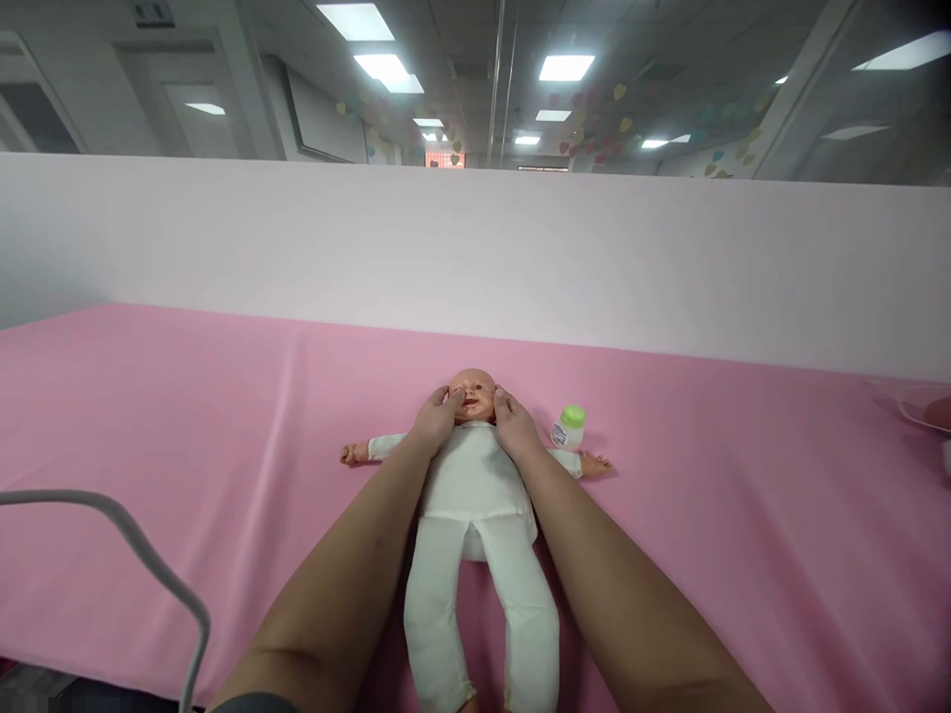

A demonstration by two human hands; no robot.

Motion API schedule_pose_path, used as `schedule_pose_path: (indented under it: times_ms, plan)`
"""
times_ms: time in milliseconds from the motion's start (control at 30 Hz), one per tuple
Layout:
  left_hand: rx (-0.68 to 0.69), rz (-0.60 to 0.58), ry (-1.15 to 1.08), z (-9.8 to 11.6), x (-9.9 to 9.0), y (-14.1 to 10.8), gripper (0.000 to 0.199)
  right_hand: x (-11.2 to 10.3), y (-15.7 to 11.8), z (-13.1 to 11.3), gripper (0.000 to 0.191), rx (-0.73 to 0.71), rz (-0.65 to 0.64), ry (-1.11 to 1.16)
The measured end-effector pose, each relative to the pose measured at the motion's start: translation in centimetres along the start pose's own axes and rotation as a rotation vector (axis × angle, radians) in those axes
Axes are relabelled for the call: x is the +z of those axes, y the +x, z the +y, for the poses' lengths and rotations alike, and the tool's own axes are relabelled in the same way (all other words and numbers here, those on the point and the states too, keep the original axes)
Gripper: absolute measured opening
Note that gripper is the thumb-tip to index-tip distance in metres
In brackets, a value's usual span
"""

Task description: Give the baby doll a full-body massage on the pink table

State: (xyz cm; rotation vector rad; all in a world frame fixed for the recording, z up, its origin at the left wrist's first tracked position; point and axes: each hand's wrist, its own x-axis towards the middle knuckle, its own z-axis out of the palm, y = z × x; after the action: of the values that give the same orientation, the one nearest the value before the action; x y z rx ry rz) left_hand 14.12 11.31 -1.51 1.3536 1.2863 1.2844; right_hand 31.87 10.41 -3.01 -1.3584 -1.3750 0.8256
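Note:
A baby doll (477,475) with a cloth body lies on its back on the pink sheet (223,416), its head away from me and its arms spread. My left hand (437,416) rests against the left side of the doll's head, the thumb on its cheek. Against the right side of the head is my right hand (514,421), fingers close together. Both hands cup the head between them. Just right of my right hand stands a small jar (569,428) with a green lid, near the doll's outstretched arm.
Behind the sheet runs a white padded wall (475,257), with glass above it. A grey cable (141,545) curves in at the lower left. At the far right edge sits a clear dish (917,416) holding something reddish.

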Motion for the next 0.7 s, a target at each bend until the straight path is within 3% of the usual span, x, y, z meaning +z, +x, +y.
schedule_pose_path:
  times_ms: [200, 700]
  plan:
    - [-0.097, -0.167, -0.200, 0.2, -0.5, 0.0, 0.046, 0.0, -0.1, 0.2, 0.074, 0.003, -0.006, 0.025]
    - [-0.265, -0.250, -0.332, 1.9, -1.3, -1.0, 0.038, -0.5, -0.9, -1.6, 0.074, 0.039, -0.039, -0.040]
